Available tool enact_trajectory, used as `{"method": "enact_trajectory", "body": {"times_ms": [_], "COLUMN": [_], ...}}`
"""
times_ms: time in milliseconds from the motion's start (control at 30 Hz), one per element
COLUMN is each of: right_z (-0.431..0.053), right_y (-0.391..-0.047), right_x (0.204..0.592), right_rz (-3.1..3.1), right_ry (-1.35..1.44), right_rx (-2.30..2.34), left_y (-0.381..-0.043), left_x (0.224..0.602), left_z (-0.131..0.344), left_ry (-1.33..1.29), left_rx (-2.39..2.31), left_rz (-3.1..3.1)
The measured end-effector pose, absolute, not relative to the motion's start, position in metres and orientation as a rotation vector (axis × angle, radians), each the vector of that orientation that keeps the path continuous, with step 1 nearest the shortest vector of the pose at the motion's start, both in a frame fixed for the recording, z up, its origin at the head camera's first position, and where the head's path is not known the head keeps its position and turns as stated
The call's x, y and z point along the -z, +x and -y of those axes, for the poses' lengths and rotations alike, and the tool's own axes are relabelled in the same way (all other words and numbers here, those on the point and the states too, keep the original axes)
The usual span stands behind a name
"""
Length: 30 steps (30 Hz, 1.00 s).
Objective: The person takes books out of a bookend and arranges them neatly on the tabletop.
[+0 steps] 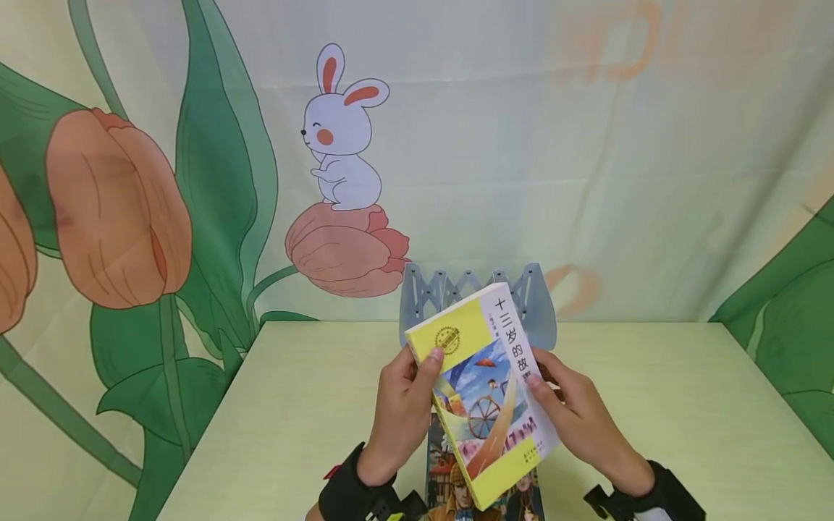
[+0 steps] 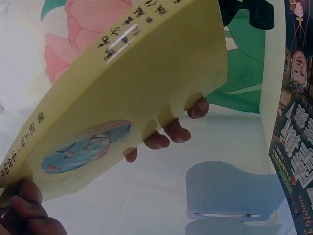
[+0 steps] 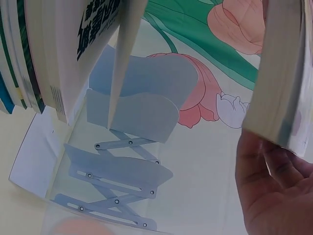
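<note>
Both hands hold a yellow-and-white paperback book [image 1: 485,412], tilted, its front cover turned up toward the head camera. My left hand [image 1: 404,409] grips the left edge with the thumb on the yellow cover. At the right edge, my right hand [image 1: 583,412] grips with its thumb on the white strip and fingers behind. The left wrist view shows the yellow back cover [image 2: 166,68] and spine, with fingertips [image 2: 176,132] against it. In the right wrist view, the page edges [image 3: 279,73] rise above the right hand. Beneath the book lies a dark illustrated book [image 1: 443,463], partly covered.
A blue-grey folding book rack [image 1: 541,311] with criss-cross bars stands at the table's back edge, partly hidden by the held book. The right wrist view shows a stack of several books [image 3: 49,58]. Behind the pale table [image 1: 313,405] hangs a printed curtain [image 1: 482,145].
</note>
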State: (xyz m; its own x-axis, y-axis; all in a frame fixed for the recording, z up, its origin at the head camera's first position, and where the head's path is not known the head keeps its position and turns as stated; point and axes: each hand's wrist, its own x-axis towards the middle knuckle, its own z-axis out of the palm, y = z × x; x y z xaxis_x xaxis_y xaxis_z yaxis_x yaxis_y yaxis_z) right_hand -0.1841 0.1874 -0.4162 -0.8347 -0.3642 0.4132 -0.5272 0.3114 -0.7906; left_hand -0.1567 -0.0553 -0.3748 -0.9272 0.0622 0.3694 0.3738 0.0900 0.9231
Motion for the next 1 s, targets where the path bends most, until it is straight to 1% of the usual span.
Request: {"method": "enact_trajectory", "body": {"times_ms": [267,1000], "right_z": [-0.189,-0.187], "right_y": [-0.178,-0.165], "right_x": [0.415,0.416], "right_rz": [2.373,2.351], "right_ry": [0.764,0.817], "right_rx": [-1.571,-1.669], "left_y": [-0.160,-0.166], "left_x": [0.380,0.390], "left_z": [0.057,0.062], "left_ry": [-0.447,-0.419], "left_rx": [2.014,1.916], "left_rz": [2.116,2.159]}}
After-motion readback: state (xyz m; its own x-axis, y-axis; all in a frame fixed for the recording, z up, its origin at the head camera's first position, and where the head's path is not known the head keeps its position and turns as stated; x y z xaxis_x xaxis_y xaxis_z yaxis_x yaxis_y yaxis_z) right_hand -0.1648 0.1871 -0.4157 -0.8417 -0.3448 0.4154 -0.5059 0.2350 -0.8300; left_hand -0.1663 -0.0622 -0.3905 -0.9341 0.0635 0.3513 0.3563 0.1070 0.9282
